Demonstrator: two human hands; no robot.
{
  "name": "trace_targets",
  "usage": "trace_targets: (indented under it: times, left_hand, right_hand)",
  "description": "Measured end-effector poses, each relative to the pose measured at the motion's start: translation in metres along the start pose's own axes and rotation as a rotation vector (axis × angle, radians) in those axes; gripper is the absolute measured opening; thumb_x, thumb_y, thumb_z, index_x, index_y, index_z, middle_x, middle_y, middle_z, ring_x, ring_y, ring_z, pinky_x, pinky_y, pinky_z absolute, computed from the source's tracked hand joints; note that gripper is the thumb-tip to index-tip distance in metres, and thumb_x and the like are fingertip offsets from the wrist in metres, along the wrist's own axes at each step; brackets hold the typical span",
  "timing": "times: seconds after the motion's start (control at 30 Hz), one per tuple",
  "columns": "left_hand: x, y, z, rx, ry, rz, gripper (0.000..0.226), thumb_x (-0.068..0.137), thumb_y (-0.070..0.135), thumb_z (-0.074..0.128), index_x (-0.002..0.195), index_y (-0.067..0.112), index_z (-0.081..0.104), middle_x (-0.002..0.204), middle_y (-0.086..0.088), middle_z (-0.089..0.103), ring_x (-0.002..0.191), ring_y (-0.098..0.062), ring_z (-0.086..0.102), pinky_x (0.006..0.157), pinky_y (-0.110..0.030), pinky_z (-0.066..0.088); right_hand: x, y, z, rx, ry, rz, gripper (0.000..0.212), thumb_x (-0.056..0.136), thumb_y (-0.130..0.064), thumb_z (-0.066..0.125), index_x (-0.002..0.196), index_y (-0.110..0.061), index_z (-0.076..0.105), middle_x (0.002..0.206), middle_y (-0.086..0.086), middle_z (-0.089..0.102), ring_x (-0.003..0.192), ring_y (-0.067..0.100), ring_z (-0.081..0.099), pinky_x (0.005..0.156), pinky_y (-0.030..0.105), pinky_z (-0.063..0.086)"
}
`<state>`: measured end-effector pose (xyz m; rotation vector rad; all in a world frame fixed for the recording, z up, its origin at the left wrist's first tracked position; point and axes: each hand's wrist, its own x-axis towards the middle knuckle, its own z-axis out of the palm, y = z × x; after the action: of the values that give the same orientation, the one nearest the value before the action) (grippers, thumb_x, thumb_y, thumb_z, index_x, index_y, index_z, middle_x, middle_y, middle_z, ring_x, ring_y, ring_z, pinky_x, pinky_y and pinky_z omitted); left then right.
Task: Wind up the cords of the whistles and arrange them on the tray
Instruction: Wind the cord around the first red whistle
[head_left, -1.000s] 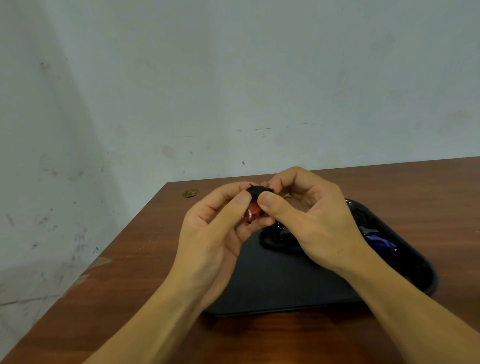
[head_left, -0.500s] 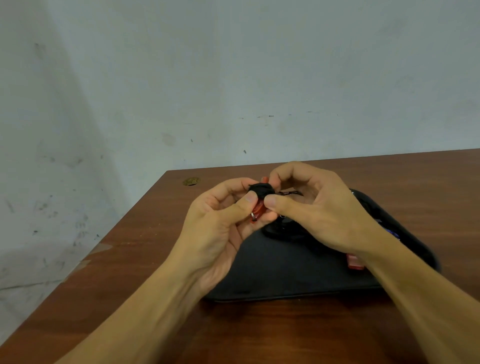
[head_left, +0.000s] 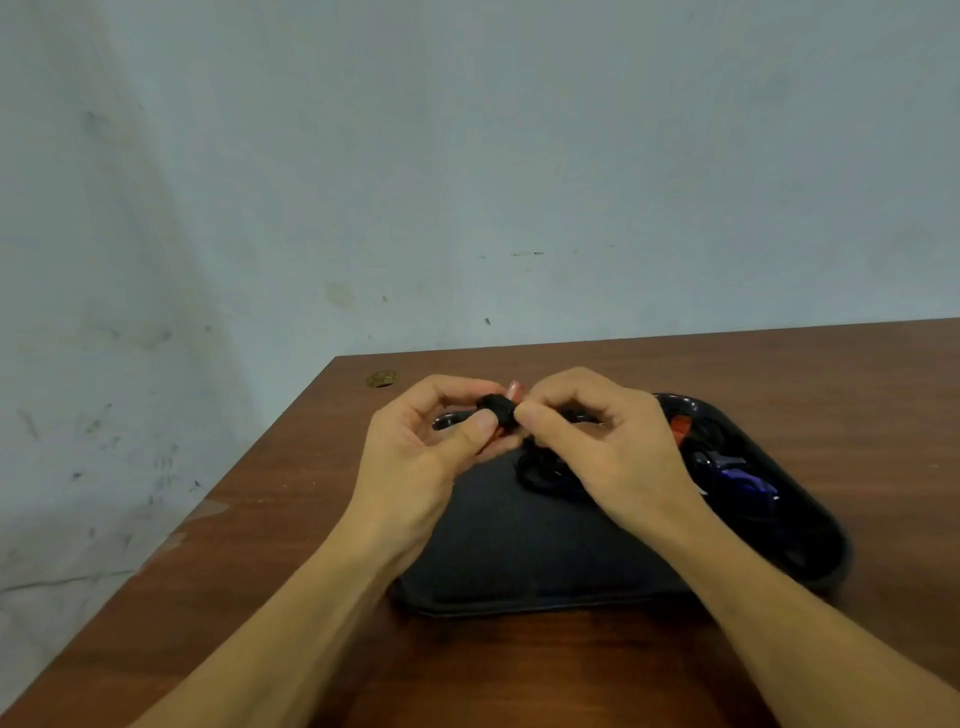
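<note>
Against a bare wall, over the tabletop (head_left: 260, 571), left hand (head_left: 415, 467) and right hand (head_left: 597, 452) pinch a whistle (head_left: 500, 415) mid-winding; apparently others wait, cords loose, on the tray (head_left: 519, 545).

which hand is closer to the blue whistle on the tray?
Right. The right hand is above the tray, just left of the blue whistle in the view. The left hand is farther left, at the tray's left edge.
</note>
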<state>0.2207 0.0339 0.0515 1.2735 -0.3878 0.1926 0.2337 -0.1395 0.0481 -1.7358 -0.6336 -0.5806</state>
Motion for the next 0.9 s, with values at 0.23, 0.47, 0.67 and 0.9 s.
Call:
trace_targets:
  times: [0.23, 0.47, 0.67, 0.9]
  left_hand:
    - [0.010, 0.001, -0.016, 0.073, -0.158, 0.113, 0.034, 0.083, -0.004, 0.068, 0.116, 0.000, 0.062, 0.114, -0.024, 0.066, 0.101, -0.044, 0.068, 0.083, -0.040, 0.059]
    - [0.029, -0.015, -0.050, 0.635, -0.059, 0.160, 0.032, 0.086, 0.001, 0.073, 0.113, 0.018, 0.072, 0.111, 0.004, 0.073, 0.102, -0.011, 0.070, 0.093, -0.032, 0.055]
    - [0.040, -0.036, -0.068, 0.985, -0.018, 0.141, 0.031, 0.092, 0.011, 0.067, 0.120, 0.025, 0.069, 0.110, 0.013, 0.071, 0.102, 0.001, 0.063, 0.096, -0.019, 0.049]
    - [0.049, -0.049, -0.081, 1.113, -0.055, 0.047, 0.029, 0.096, 0.013, 0.062, 0.123, 0.022, 0.066, 0.110, 0.011, 0.072, 0.102, 0.001, 0.062, 0.083, 0.002, 0.034]
  right_hand:
    - [0.014, 0.002, -0.003, 0.147, -0.096, 0.161, 0.014, 0.096, -0.015, 0.064, 0.102, -0.019, 0.076, 0.096, -0.005, 0.076, 0.088, 0.013, 0.071, 0.065, 0.025, 0.057]
    - [0.024, 0.020, 0.010, -0.045, -0.135, 0.188, 0.010, 0.088, -0.019, 0.076, 0.092, -0.028, 0.076, 0.088, -0.008, 0.074, 0.085, 0.011, 0.070, 0.078, 0.032, 0.058]
    - [0.034, 0.040, 0.034, -0.434, -0.253, 0.132, 0.004, 0.086, -0.034, 0.076, 0.088, -0.032, 0.073, 0.081, -0.015, 0.071, 0.079, 0.000, 0.064, 0.074, 0.017, 0.051]
    - [0.033, 0.058, 0.047, -0.699, -0.375, 0.149, 0.012, 0.089, -0.040, 0.071, 0.095, -0.030, 0.072, 0.085, -0.013, 0.068, 0.082, 0.004, 0.061, 0.079, 0.025, 0.048]
